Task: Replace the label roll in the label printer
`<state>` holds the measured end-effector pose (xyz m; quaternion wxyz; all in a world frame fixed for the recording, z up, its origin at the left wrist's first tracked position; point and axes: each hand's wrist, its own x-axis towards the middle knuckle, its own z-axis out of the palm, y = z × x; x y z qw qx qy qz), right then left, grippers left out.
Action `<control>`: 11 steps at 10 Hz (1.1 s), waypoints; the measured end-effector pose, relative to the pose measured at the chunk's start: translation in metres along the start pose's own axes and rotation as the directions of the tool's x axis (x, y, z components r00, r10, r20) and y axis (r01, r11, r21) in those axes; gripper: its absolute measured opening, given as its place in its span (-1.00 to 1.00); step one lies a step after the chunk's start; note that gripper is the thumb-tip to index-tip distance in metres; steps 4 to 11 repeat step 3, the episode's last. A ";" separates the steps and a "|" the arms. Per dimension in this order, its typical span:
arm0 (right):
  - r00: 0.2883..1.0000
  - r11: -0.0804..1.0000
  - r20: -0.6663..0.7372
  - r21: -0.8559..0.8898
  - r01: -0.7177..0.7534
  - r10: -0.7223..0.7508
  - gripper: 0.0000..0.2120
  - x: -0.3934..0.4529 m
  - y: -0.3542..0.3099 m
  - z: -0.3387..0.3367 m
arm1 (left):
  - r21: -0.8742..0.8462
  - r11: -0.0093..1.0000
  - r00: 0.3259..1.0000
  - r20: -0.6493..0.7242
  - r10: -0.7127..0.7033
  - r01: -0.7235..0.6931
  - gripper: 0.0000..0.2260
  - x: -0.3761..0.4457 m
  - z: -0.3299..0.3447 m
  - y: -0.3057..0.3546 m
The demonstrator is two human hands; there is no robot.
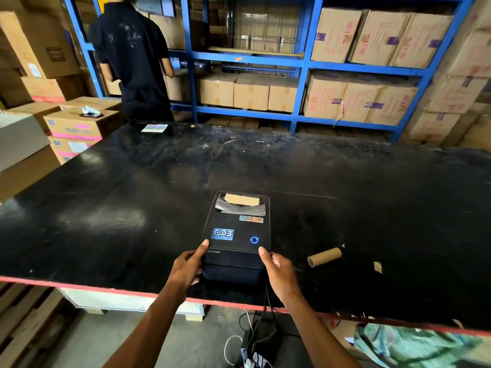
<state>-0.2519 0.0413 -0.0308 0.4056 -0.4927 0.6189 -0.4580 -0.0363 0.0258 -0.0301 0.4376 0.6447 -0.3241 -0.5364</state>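
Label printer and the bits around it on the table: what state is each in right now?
label printer: lid closed, blue ring light on, cables trailing off the table edge
cardboard core: bare, lying on its side, right of the printer
left hand: gripping the printer's left side
right hand: gripping its right side

The label printer (235,235) reads "printer"; a carton (77,128) reads "99.99% RATE".
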 end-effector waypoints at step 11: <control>0.996 0.997 -0.079 0.075 -0.035 0.041 -0.79 -0.019 0.020 -0.006 | 0.057 0.995 0.991 -0.098 0.091 -0.086 -0.64 -0.011 -0.011 -0.018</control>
